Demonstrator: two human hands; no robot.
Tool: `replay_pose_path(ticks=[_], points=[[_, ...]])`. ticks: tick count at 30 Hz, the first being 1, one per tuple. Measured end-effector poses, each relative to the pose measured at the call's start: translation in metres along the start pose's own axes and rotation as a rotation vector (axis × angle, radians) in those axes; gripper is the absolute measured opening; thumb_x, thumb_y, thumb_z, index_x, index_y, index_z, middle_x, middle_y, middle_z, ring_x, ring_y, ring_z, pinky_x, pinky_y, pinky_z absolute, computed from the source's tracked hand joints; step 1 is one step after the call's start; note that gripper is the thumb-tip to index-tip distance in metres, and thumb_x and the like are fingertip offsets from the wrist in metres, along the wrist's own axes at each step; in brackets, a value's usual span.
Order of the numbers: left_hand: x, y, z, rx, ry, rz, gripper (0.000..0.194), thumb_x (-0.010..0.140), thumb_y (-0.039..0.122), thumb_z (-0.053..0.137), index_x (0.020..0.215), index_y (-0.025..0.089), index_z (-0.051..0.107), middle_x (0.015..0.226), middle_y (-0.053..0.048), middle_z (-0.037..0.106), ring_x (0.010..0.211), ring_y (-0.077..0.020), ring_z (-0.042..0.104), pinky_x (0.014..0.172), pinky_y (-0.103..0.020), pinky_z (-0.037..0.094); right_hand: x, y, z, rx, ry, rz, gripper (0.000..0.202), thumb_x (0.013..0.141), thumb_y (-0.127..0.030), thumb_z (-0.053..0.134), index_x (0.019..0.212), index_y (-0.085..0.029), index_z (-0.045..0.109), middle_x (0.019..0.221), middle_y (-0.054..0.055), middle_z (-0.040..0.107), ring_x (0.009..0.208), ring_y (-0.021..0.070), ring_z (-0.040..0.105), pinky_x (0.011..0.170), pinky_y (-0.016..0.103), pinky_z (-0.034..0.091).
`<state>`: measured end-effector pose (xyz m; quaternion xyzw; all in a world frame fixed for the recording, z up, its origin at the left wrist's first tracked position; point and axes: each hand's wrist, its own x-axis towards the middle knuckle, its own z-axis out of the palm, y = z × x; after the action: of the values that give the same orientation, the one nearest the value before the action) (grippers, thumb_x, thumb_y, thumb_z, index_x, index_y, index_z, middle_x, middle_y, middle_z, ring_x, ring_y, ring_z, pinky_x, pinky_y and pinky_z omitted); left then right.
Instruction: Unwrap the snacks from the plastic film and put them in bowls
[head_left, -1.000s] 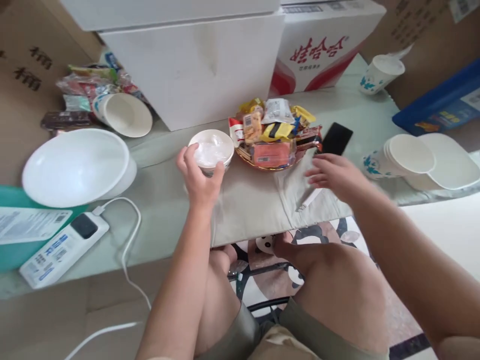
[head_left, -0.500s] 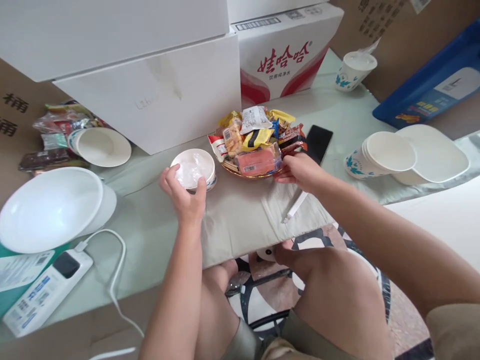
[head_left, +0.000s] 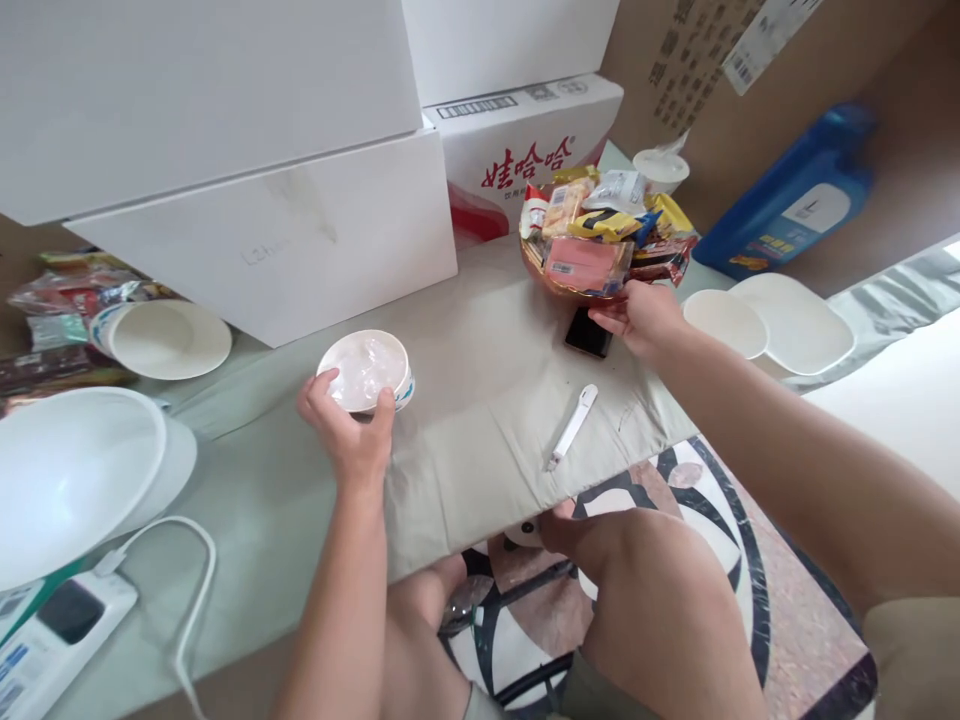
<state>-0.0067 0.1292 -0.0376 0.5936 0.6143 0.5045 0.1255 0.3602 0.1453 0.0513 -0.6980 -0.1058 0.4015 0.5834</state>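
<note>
My left hand (head_left: 346,430) is wrapped round the near side of a white paper cup (head_left: 369,362) with blue leaf prints. Crumpled clear plastic fills the cup's mouth. At the right, my right hand (head_left: 649,318) grips the near rim of a gold-edged bowl (head_left: 537,266), fingers partly hidden beneath it. Wrapped snacks (head_left: 604,225) are heaped in that bowl, with a pink packet (head_left: 589,265) at the front. Below the bowl lies a black phone (head_left: 587,334), partly covered from view. A slim white tool (head_left: 573,427) with a small metal end rests on the cloth between my hands.
White boxes (head_left: 337,220) stand along the back. On the left are a large white bowl (head_left: 180,450), a tipped paper cup (head_left: 180,340), snack packets (head_left: 60,310) and a corded power bank (head_left: 75,630). A blue bottle (head_left: 787,200) and white containers (head_left: 802,320) are at the right.
My right hand has carried the snack bowl to the right and back, over the phone. My left hand stays on the cup. The view has shifted slightly.
</note>
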Motion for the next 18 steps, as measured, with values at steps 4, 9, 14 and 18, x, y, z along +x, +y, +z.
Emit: replay_pose_path(ticks=[4, 9, 14, 18], points=[[0.002, 0.001, 0.002, 0.021, -0.063, 0.030, 0.072, 0.062, 0.037, 0.082, 0.124, 0.025, 0.047, 0.138, -0.014, 0.040, 0.140, -0.0349, 0.041, 0.111, -0.052, 0.046, 0.032, -0.007, 0.000, 0.071, 0.081, -0.026, 0.019, 0.087, -0.007, 0.053, 0.098, -0.020, 0.061, 0.075, -0.001, 0.068, 0.064, 0.0100, 0.065, 0.062, 0.021, 0.061], [-0.005, 0.017, 0.021, -0.020, -0.080, 0.012, 0.049, 0.065, 0.034, 0.079, 0.103, 0.026, 0.049, 0.137, -0.015, 0.042, 0.139, -0.0341, 0.044, 0.093, -0.046, 0.056, 0.054, -0.011, -0.002, 0.136, 0.141, 0.000, 0.030, 0.087, -0.007, 0.052, 0.112, -0.022, 0.060, 0.081, -0.001, 0.068, 0.068, 0.0112, 0.067, 0.062, 0.022, 0.062], [0.008, 0.067, 0.075, -0.064, -0.148, 0.097, 0.047, 0.064, 0.032, 0.083, 0.096, 0.025, 0.048, 0.133, -0.013, 0.049, 0.132, -0.0308, 0.050, 0.093, -0.042, 0.055, 0.066, -0.013, -0.004, 0.189, 0.160, 0.057, 0.035, 0.091, -0.006, 0.047, 0.121, -0.021, 0.058, 0.085, 0.001, 0.067, 0.068, 0.0110, 0.066, 0.063, 0.023, 0.063], [0.044, 0.132, 0.144, -0.161, -0.211, 0.142, 0.044, 0.068, 0.028, 0.083, 0.093, 0.024, 0.047, 0.135, -0.012, 0.050, 0.130, -0.0260, 0.052, 0.102, -0.038, 0.051, 0.080, -0.018, -0.004, 0.230, 0.153, 0.096, 0.038, 0.093, -0.008, 0.046, 0.126, -0.024, 0.057, 0.094, 0.002, 0.068, 0.070, 0.0103, 0.066, 0.065, 0.023, 0.064]])
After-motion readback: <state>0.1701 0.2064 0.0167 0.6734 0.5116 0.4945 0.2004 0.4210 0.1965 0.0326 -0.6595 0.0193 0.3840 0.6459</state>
